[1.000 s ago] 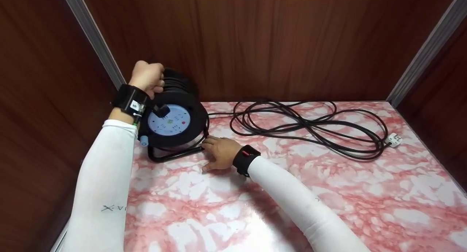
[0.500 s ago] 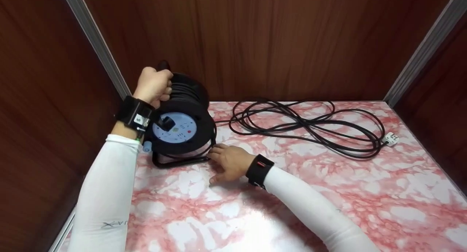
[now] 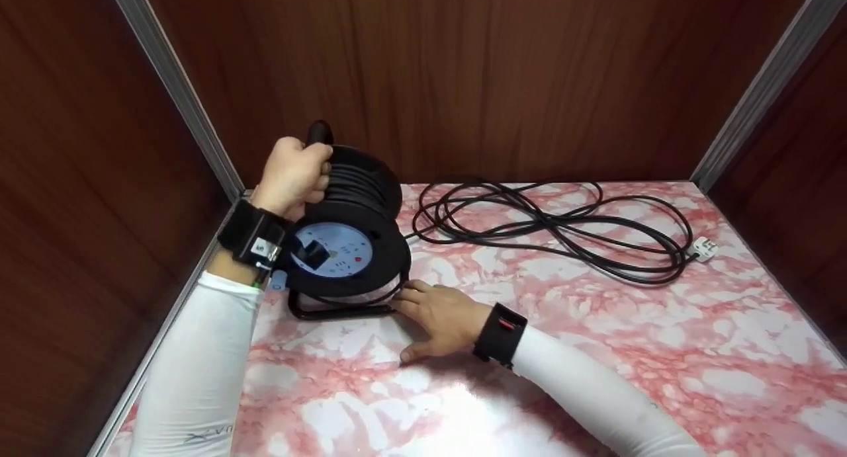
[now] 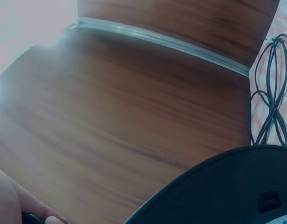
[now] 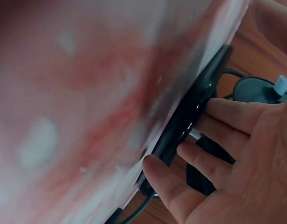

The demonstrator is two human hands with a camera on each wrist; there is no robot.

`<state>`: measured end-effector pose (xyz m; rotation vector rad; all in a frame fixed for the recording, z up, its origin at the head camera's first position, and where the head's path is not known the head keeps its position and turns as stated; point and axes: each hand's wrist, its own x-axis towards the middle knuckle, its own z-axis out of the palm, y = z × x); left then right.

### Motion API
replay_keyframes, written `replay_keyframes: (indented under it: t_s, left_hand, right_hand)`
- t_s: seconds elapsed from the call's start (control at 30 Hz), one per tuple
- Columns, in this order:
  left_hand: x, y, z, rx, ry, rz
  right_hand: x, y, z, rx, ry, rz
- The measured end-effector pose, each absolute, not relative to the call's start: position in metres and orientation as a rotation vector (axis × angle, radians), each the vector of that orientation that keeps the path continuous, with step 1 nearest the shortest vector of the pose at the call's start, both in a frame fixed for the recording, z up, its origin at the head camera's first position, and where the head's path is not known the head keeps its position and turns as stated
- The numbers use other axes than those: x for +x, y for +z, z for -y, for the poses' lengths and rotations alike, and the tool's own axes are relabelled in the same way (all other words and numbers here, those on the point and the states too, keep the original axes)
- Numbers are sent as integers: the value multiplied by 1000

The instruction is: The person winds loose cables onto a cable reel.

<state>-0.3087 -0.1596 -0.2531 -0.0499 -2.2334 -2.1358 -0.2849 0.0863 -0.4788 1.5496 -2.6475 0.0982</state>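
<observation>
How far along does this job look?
Apparently done: there is wound cable on the reel. In hand: the left hand grips the handle; the right hand touches the base frame. Possibly left: winding in the loose loops, which lie on the table with the white plug.

The left hand (image 3: 294,176) partly hides the handle (image 3: 320,133) of the cable reel (image 3: 384,245), which the left wrist view crops, and the right wrist view blurs the tabletop (image 5: 101,93).
</observation>
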Motion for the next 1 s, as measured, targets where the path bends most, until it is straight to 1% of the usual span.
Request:
replay_keyframes:
  t_s: [0.2, 0.33, 0.4, 0.47, 0.53, 0.6, 0.73, 0.87, 1.0]
  left_hand:
    - [-300, -257, 154, -96, -2190, 2183]
    - [-298, -258, 150, -99, -2223, 2155]
    - [-298, -258, 149, -98, -2216, 2152]
    - [-299, -258, 148, -96, -2198, 2152]
    - [-299, -258, 148, -94, -2181, 2152]
    - [-299, -258, 148, -85, -2162, 2154]
    - [-298, -259, 148, -72, -2139, 2156]
    - [-298, -258, 147, -76, -2133, 2165]
    - [-297, -257, 148, -74, -2124, 2177]
  right_hand:
    - [-275, -477, -95, 1591, 106, 2642]
    - [-287, -470, -105, 1666, 338, 2688]
    - [-299, -466, -110, 1593, 543, 2739]
    - [-313, -464, -114, 1436, 709, 2753]
    - [-327, -462, -114, 1267, 769, 2728]
    - [-340, -462, -109, 1172, 722, 2686]
    - [-356, -466, -98, 1200, 569, 2651]
    - [-361, -473, -96, 1253, 388, 2649]
    - [-362, -475, -104, 1213, 354, 2668]
